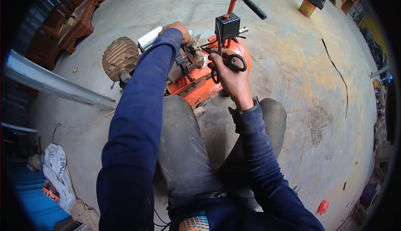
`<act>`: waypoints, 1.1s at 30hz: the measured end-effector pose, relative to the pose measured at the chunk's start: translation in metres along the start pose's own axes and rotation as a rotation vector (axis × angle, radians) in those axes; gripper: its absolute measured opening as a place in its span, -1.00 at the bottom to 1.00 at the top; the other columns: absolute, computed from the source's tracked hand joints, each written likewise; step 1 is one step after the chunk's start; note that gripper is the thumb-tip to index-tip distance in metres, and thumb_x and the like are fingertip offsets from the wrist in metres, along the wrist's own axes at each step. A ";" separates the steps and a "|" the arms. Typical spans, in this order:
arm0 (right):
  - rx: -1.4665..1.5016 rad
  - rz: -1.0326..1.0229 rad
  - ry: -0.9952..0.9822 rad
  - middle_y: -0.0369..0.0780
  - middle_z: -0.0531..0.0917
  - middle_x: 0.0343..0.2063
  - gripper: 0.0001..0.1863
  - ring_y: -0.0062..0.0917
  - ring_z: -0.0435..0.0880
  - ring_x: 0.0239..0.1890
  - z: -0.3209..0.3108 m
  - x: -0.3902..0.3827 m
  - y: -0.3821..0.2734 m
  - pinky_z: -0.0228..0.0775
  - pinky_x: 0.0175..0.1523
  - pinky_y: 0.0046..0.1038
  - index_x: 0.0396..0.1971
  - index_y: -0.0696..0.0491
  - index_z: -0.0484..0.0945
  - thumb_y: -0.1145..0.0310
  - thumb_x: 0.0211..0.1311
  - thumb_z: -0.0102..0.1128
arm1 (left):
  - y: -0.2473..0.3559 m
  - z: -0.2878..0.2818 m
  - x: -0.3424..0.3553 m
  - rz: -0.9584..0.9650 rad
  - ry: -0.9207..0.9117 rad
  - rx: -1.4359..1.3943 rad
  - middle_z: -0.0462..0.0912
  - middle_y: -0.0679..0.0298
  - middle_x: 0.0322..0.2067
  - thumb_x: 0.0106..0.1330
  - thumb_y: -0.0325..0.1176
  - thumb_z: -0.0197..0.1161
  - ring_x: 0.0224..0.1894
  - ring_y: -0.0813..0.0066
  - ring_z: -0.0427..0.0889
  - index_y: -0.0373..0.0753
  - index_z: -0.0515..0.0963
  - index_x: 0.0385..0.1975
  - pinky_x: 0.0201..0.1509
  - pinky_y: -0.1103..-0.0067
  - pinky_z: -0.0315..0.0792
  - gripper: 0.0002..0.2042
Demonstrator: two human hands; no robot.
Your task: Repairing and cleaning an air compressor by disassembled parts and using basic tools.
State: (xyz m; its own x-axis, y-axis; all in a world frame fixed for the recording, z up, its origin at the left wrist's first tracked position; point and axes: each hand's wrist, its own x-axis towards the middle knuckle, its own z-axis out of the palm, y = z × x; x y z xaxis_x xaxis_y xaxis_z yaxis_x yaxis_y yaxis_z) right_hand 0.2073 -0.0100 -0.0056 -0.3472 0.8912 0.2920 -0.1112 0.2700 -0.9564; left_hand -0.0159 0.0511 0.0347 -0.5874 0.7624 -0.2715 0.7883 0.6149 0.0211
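An orange air compressor (239,54) stands on the floor in front of my knees. My right hand (236,82) grips a pair of scissors (239,62) with black handle loops, blades pointing up beside the black switch box (228,27) with its red knob. Over the compressor's motor end, my left hand (178,27) reaches past a white cylinder (149,38); its fingers are bent and mostly hidden. A dark cable and some loose, pale material (194,45) lie between my hands. The ribbed pump head (120,55) sits at the left.
The compressor's curved handle (255,8) rises behind the switch box. A metal post (58,82) stands at the left, near brown plastic chairs (75,22). A black strip (335,72) and a red object (323,207) lie on the concrete floor to the right.
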 end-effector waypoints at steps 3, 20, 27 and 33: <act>-0.003 -0.011 0.008 -0.23 0.60 -0.64 -0.79 -0.66 0.49 -0.57 0.001 0.000 0.008 0.38 -0.38 -0.52 -0.27 0.20 0.67 0.37 0.20 0.21 | 0.004 0.005 -0.013 -0.016 0.078 -0.065 0.64 -0.02 -0.02 -0.18 -0.20 0.52 0.07 0.10 0.62 -0.29 0.66 -0.10 0.13 0.36 0.49 -0.45; -0.491 -0.421 -0.074 -0.04 0.50 -0.59 -0.90 -0.04 0.52 -0.47 0.038 0.016 0.039 0.37 -0.32 -0.14 -0.47 0.14 0.62 0.42 0.11 0.21 | 0.004 0.001 -0.024 -0.056 0.067 -0.066 0.57 0.18 0.12 0.05 -0.18 0.42 0.20 0.19 0.51 -0.11 0.62 0.03 0.20 0.33 0.41 -0.52; -0.485 -0.352 -0.011 -0.04 0.52 -0.57 -0.85 -0.05 0.54 -0.46 0.049 0.013 0.044 0.38 -0.32 -0.16 -0.51 0.14 0.59 0.36 0.12 0.23 | 0.001 -0.003 -0.023 -0.036 0.036 -0.063 0.57 0.16 0.12 0.10 -0.21 0.37 0.21 0.18 0.50 -0.13 0.61 0.04 0.20 0.33 0.41 -0.55; -0.534 -0.255 0.061 -0.03 0.55 -0.55 -0.82 -0.06 0.57 -0.43 0.051 0.014 0.046 0.40 -0.32 -0.18 -0.52 0.13 0.60 0.32 0.13 0.23 | 0.001 0.000 -0.023 -0.045 0.132 -0.122 0.64 0.09 0.03 -0.12 -0.29 0.47 0.12 0.12 0.59 -0.18 0.67 -0.09 0.15 0.32 0.48 -0.53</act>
State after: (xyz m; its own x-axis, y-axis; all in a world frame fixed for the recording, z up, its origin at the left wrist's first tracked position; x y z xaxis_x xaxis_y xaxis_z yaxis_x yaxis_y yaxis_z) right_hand 0.1496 -0.0042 -0.0453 -0.3148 0.7894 0.5270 0.3054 0.6100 -0.7312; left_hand -0.0015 0.0346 0.0411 -0.6467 0.7487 -0.1460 0.7375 0.6625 0.1310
